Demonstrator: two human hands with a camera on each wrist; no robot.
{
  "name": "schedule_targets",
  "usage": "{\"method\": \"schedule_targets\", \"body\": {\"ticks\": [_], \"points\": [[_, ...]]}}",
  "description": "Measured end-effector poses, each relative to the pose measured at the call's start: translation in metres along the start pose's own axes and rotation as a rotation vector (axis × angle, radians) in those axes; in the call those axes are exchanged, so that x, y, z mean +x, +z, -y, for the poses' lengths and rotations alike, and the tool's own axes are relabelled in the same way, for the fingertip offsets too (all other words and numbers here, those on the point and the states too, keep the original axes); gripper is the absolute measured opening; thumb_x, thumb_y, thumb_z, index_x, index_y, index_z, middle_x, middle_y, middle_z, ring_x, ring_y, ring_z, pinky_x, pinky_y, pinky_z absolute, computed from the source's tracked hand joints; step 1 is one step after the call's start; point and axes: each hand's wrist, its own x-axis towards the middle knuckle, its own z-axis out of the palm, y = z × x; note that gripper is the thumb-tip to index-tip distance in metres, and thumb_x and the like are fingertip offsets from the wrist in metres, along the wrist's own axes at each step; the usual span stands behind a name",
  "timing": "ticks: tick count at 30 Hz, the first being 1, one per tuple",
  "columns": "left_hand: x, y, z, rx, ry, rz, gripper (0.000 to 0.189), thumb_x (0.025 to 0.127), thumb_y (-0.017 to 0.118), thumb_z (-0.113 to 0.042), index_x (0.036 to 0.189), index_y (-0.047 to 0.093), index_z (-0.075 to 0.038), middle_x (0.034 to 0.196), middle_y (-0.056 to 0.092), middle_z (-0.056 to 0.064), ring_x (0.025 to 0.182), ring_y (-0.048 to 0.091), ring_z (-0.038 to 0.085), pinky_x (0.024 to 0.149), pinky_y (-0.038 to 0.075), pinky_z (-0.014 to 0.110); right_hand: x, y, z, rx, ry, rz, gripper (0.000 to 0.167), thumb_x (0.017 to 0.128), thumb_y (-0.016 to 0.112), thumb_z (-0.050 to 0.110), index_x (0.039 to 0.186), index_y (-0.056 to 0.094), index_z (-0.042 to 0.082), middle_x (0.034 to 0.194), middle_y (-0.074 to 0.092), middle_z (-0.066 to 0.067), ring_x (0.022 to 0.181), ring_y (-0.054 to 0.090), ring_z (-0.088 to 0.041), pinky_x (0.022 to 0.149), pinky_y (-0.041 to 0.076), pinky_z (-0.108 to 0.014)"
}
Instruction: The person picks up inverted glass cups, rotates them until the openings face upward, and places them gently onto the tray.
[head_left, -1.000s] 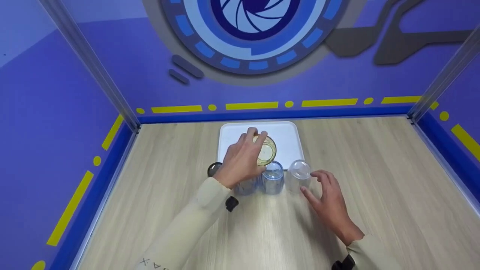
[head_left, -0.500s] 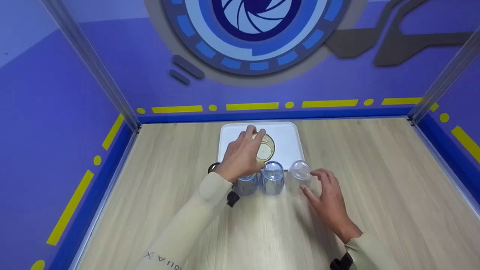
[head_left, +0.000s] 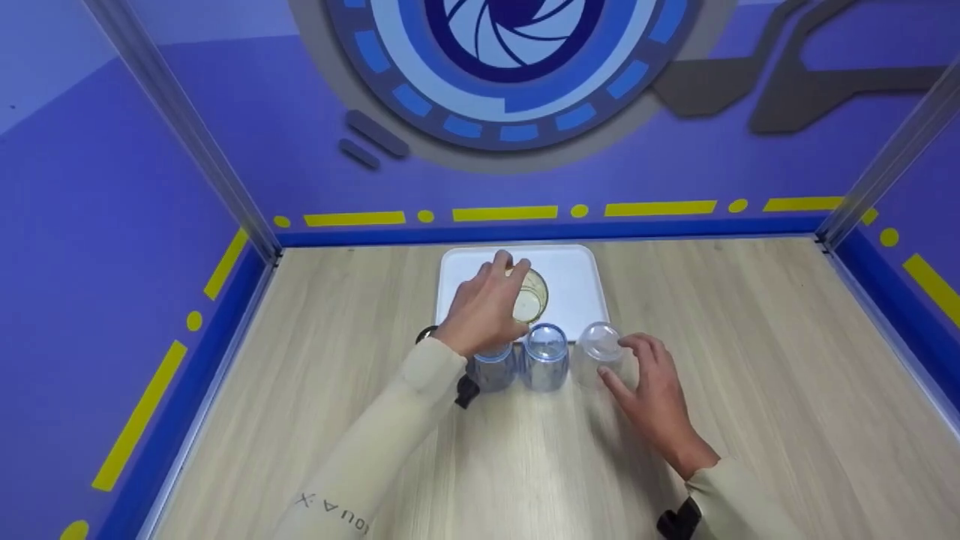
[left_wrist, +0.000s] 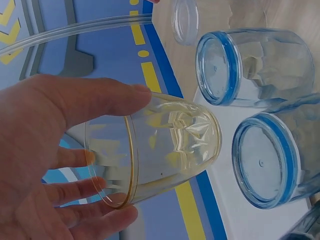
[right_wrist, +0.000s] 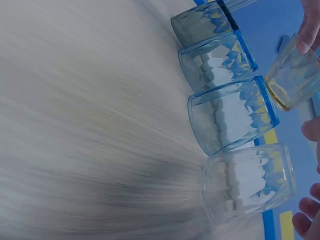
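My left hand [head_left: 484,307] holds a yellow-tinted drinking glass [head_left: 534,296] by its rim end, thumb on one side and fingers on the other. The glass is mouth up, over the white tray [head_left: 574,266] in the head view. Close to the right side of a clear glass [head_left: 596,360], my right hand [head_left: 660,394] has its thumb and fingers spread. The right wrist view shows a gap between those fingertips [right_wrist: 302,222] and the clear glass. Two blue-tinted glasses [head_left: 545,364] stand upside down left of the clear one, which is also upside down.
A dark glass [head_left: 427,334], mostly hidden by my left hand, ends the row on the left. The wood-grain table [head_left: 337,337] meets a blue printed wall [head_left: 637,172] behind the tray, with side walls at left and right.
My left hand and the yellow glass have shifted very slightly left, showing more of the left blue glass. The right hand stays almost in place beside the clear glass.
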Motion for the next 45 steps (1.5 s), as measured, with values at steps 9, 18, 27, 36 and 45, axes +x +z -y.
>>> {"method": "schedule_targets", "body": {"ticks": [9,18,27,36,45], "points": [[0.006,0.004,0.004,0.011,-0.005,0.035,0.086,0.074,0.080,-0.034,0.147,0.037,-0.015,0.138,0.043,0.009,0.113,0.053,0.023,0.084,0.055,0.040,0.004,0.002,-0.001,-0.016,0.011,0.010,0.049,0.086,0.073,0.021,0.126,0.049,0.005,0.135,0.045,-0.016,0.123,0.044,-0.033,0.106,0.039,-0.056],[0.013,0.004,0.005,0.004,-0.005,0.057,0.087,0.074,0.080,-0.035,0.147,0.036,-0.015,0.141,0.042,0.009,0.116,0.053,0.023,0.084,0.055,0.041,0.013,0.003,0.000,-0.024,0.036,0.041,0.053,0.086,0.073,0.021,0.129,0.047,0.005,0.136,0.044,-0.016,0.125,0.043,-0.033,0.107,0.038,-0.056],[0.018,0.007,0.003,0.021,-0.011,0.077,0.086,0.074,0.081,-0.035,0.146,0.037,-0.016,0.142,0.041,0.009,0.117,0.053,0.023,0.086,0.055,0.041,0.017,0.002,0.004,-0.045,0.062,0.062,0.055,0.085,0.073,0.023,0.129,0.047,0.005,0.135,0.045,-0.018,0.123,0.044,-0.036,0.105,0.038,-0.057],[0.021,0.010,0.004,0.035,-0.024,0.085,0.087,0.073,0.081,-0.034,0.147,0.037,-0.015,0.143,0.041,0.010,0.119,0.053,0.025,0.089,0.054,0.042,0.020,0.004,0.002,-0.040,0.077,0.091,0.055,0.087,0.071,0.023,0.133,0.045,0.005,0.139,0.042,-0.019,0.125,0.042,-0.037,0.105,0.037,-0.059],[0.021,0.012,0.005,0.051,-0.006,0.058,0.084,0.073,0.080,-0.033,0.144,0.041,-0.013,0.139,0.044,0.011,0.115,0.055,0.026,0.084,0.055,0.042,0.021,0.007,-0.003,-0.026,0.087,0.106,0.058,0.087,0.071,0.028,0.134,0.045,0.006,0.140,0.042,-0.018,0.128,0.042,-0.037,0.107,0.037,-0.058]]}}
